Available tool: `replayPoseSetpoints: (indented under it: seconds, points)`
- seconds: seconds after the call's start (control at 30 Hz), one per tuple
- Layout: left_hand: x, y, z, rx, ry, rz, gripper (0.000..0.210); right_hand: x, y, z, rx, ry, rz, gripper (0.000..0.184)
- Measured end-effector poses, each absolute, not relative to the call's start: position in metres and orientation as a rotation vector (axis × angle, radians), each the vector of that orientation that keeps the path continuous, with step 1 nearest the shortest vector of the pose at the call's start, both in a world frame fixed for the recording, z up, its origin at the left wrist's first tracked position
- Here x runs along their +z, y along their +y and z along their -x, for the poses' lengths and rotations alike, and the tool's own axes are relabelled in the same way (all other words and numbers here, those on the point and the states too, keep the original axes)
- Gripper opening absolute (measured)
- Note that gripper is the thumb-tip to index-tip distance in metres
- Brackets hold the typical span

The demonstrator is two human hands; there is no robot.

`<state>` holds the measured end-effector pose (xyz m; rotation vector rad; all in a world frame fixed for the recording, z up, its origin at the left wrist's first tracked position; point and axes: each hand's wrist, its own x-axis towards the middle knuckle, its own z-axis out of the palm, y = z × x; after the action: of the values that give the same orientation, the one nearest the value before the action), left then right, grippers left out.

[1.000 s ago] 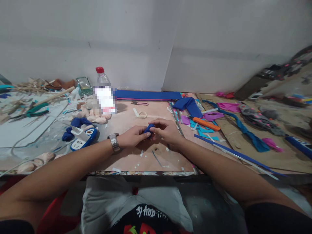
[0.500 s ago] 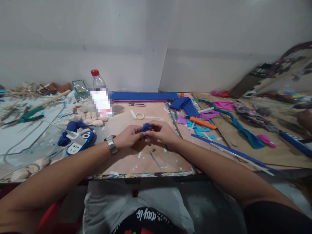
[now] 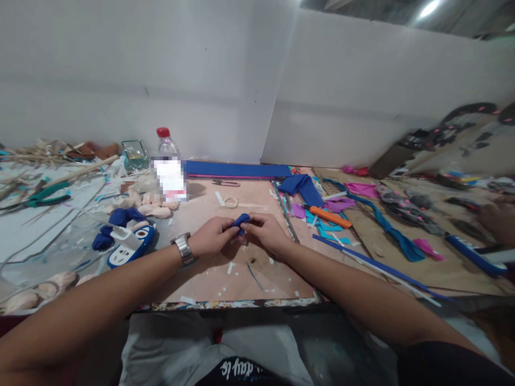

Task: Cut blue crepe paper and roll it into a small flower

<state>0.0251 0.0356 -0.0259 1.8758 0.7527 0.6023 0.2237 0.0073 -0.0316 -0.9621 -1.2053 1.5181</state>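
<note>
Between the fingertips of both hands is a small bunched piece of dark blue fabric, held above the table board. My left hand, with a metal watch on its wrist, pinches it from the left side. From the right, my right hand grips it between thumb and fingers. Parts of the fabric are hidden behind the fingers. Just beyond the hands lie a cream ring-shaped coil and a small white strip. Thread snips rest farther back on the board.
To the left are a blue-and-white power strip, blue fabric knots, beige fabric pieces, pliers and a red-capped bottle. At right, an orange cutter lies among fabric scraps. Another person's hand is at the far right.
The camera view has tilted up, so the scene sits lower. Both hands still hold the blue fabric, with the fingers slightly shifted around it.
</note>
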Motion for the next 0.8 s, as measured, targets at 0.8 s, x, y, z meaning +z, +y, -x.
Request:
replayPoseSetpoints:
  seconds: [0.8]
  points:
    - [-0.030,0.050,-0.023,0.692,0.968,-1.993,0.045,-0.038,0.067,-0.227,1.321,-1.596,1.034,0.029]
